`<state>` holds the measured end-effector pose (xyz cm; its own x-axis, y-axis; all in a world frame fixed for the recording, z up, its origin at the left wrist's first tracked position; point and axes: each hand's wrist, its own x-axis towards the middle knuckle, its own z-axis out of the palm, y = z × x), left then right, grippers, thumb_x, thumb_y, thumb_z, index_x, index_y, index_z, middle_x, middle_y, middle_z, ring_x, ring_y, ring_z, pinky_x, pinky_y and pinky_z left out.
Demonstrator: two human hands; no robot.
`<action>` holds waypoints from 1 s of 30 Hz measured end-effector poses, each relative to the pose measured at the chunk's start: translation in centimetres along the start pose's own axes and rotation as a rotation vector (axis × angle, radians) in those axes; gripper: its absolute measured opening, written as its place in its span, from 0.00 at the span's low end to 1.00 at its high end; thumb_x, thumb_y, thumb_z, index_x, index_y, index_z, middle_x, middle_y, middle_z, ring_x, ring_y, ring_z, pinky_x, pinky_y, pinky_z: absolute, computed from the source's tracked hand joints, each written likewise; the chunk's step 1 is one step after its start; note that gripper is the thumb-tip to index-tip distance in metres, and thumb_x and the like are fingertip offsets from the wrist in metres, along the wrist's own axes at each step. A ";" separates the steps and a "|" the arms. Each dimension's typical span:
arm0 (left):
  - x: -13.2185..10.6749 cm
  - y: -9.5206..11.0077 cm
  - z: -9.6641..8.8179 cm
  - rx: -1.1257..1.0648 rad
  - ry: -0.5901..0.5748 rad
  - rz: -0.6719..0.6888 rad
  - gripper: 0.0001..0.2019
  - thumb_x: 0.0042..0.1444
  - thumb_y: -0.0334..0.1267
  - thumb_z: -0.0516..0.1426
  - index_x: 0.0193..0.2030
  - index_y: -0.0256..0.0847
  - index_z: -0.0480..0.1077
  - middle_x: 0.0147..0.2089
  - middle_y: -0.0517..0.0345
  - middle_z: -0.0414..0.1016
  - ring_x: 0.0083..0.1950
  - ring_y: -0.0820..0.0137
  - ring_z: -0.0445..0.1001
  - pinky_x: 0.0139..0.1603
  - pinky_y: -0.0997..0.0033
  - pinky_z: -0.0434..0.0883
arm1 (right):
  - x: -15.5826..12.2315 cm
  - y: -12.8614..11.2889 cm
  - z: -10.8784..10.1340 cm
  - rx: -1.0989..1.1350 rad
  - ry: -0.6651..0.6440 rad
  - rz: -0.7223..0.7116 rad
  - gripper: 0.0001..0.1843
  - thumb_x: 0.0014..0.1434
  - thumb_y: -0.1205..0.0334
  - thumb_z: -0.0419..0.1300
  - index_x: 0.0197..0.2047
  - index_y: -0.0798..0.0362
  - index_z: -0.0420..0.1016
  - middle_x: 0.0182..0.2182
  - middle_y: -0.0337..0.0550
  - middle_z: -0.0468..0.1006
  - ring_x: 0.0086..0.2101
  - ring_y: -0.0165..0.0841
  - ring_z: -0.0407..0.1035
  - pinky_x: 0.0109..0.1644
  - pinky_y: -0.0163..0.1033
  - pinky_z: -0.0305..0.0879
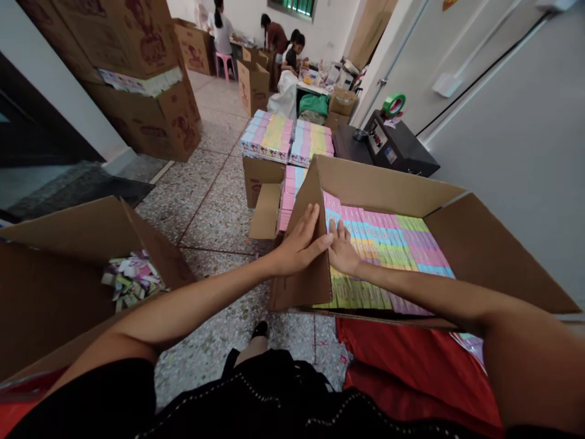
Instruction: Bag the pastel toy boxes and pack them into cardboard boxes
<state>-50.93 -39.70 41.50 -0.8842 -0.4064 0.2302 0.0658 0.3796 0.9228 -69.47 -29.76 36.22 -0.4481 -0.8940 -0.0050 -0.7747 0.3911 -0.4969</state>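
Carton (381, 186) open on a red sheet (411, 372), flaps spread; head view, looking down at both hands. Inside: tightly packed rows of slim pastel packets (384, 244) in pink, blue, yellow and green, standing on edge.

Left hand (297, 244) open, fingers extended, laid flat against the near cardboard flap (304, 286); no grasp. Right hand (342, 250) open as well, fingers spread, resting on the packets just beside that flap; no grasp. Left fingertips almost meet the right hand.

To the left, second open carton (55, 292) holding a loose heap of mixed packets (132, 279). Farther off, more packets in tidy stacks (267, 137) on top of a carton, on a speckled terrazzo floor (214, 213). Large printed cartons (141, 110) piled at upper left. To the right, black machine (397, 143) with a roll of green tape (393, 105) on it. At the far end, several co-workers (274, 36) around a cluttered table; their hands too small to read.
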 end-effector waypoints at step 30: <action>-1.2 -0.9 -1.3 0.122 0.134 0.130 0.34 0.67 0.51 0.47 0.75 0.41 0.43 0.76 0.45 0.47 0.75 0.56 0.51 0.74 0.45 0.53 | -0.2 1.1 2.0 -0.421 -0.235 -0.395 0.44 0.70 0.42 0.39 0.73 0.72 0.44 0.72 0.68 0.37 0.71 0.53 0.30 0.73 0.62 0.38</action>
<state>-49.37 -40.63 40.76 -0.8020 -0.4509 0.3917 0.1120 0.5306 0.8402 -69.32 -29.60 33.95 -0.0187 -0.9942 -0.1056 -0.9928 0.0309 -0.1156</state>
